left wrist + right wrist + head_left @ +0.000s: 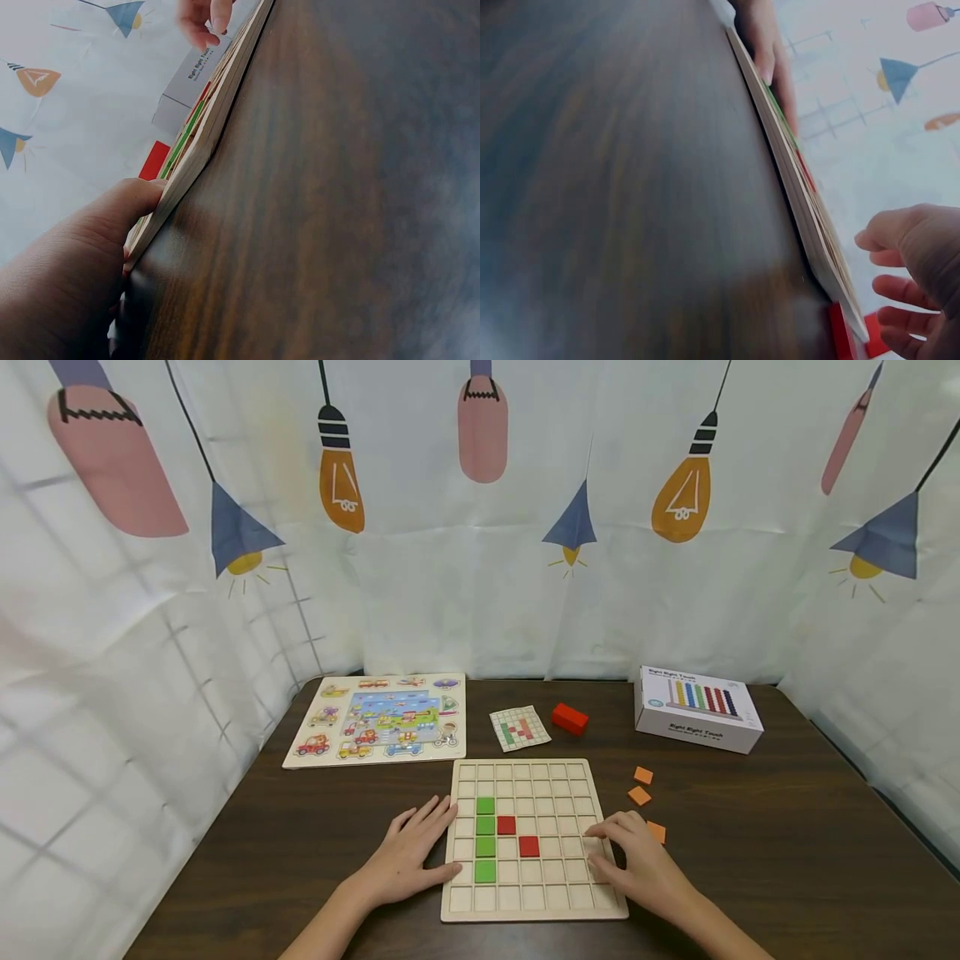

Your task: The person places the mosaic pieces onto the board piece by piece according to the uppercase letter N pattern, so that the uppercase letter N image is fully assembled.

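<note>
A pale wooden grid board (506, 902) lies on the table before me. In its cells sit a column of several green tiles (485, 826) and two red tiles (528, 846). My left hand (408, 856) rests at the board's left edge, fingers extended and thumb (139, 196) on the rim. Over the right edge hovers my right hand (637, 864), fingers loosely bent; the right wrist view shows the thumb (885, 229) apart from the fingers, with nothing seen between them. Orange tiles (640, 795) lie on the table beside that hand, one partly hidden by it.
Behind the board are a pattern card (520, 728) and a red block (570, 718). A picture puzzle board (307, 727) lies at back left; a white box (697, 735) stands at back right. A printed curtain (480, 593) hangs beyond the dark table (795, 860).
</note>
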Demonstrator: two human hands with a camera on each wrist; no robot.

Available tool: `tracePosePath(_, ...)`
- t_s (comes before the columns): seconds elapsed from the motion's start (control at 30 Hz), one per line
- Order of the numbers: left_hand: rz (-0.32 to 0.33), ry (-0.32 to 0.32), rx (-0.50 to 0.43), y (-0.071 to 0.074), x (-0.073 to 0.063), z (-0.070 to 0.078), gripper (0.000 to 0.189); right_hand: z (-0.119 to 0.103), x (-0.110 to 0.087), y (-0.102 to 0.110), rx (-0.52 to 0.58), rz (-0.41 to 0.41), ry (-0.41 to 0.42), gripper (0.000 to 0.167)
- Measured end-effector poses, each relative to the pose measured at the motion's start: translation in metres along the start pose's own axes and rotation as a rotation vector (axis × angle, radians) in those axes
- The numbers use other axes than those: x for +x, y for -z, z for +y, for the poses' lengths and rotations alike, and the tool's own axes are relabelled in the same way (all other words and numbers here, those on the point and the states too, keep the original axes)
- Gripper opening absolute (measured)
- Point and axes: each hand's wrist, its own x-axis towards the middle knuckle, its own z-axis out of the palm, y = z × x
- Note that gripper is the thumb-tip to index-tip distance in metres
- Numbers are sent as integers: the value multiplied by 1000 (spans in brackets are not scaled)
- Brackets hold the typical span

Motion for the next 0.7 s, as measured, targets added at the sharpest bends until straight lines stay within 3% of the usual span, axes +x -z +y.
tracePosePath(0.23, 8, -8, -7, 1, 0, 1, 81, 9, -9, 12, -61, -31, -31, 31)
tracePosePath(0.47, 8, -7, -2, 1, 1, 0, 81, 19, -23, 22, -98, -78, 52, 39)
tracePosePath(0.7, 2, 5, -13, 2, 0, 0, 81, 20, -32, 29, -107, -109, 36, 39)
